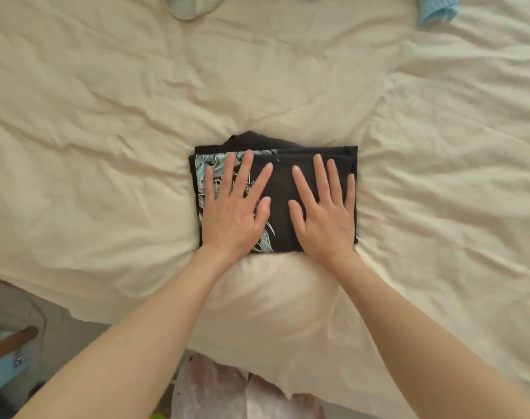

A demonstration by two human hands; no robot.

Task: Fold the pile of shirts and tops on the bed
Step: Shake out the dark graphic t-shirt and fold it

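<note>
A black shirt with a pale blue and white print [280, 189] lies folded into a compact rectangle in the middle of the cream bed sheet [106, 131]. My left hand [232, 207] lies flat on its left half, fingers spread, over the printed part. On the right half my right hand [325, 210] presses down flat, fingers straight and spread. A dark bit of the shirt bulges out past the far edge of the fold.
A pale green garment [191, 6] lies at the bed's far edge, left of centre. A light blue ribbed top [436, 9] lies at the far right. The bed's near edge drops off at lower left, where a blue object with a brown handle [6, 352] stands on the floor.
</note>
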